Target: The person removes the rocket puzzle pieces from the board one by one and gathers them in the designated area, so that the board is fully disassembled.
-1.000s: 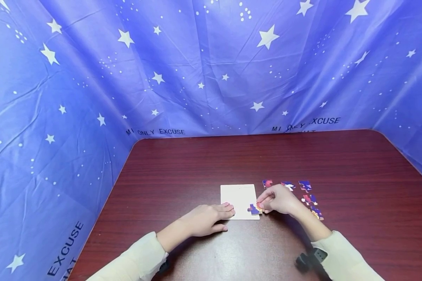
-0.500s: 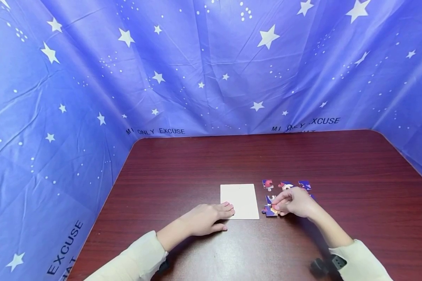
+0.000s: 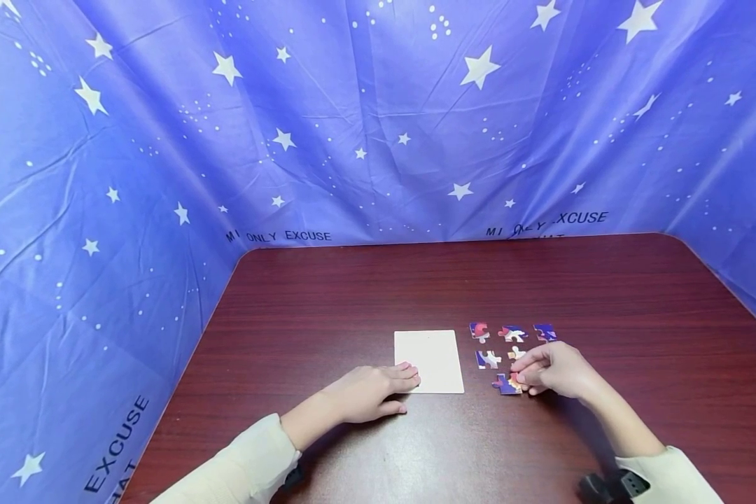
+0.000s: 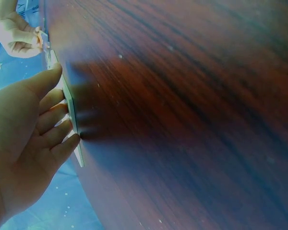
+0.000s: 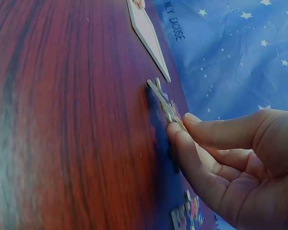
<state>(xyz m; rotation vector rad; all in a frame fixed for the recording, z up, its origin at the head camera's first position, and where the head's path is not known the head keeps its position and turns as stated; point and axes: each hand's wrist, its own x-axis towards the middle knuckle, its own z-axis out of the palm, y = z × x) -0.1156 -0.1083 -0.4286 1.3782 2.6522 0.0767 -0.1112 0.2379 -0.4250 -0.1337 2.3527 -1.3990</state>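
My left hand [image 3: 374,392] lies with straight fingers on the near left part of a blank cream square board [image 3: 431,360]. In the left wrist view, its fingertips rest along the board's edge [image 4: 72,108]. My right hand [image 3: 557,371] pinches a jigsaw piece [image 3: 507,385], purple with red and yellow, between thumb and fingers. Seen from the right wrist, that piece [image 5: 158,93] is edge-on and slants just above the tabletop. It hangs at the near side of several loose pieces, to the right of the board.
Behind the held piece lie more jigsaw pieces: a red-and-purple one [image 3: 479,332], a purple corner one [image 3: 545,332] and a white-and-purple one [image 3: 488,360]. My right hand hides others. A starry blue curtain [image 3: 378,126] hangs behind the dark red wooden table [image 3: 327,301].
My right hand has carried the jigsaw piece from the board's near right corner rightward to the loose pieces. The left hand has stayed on the board.
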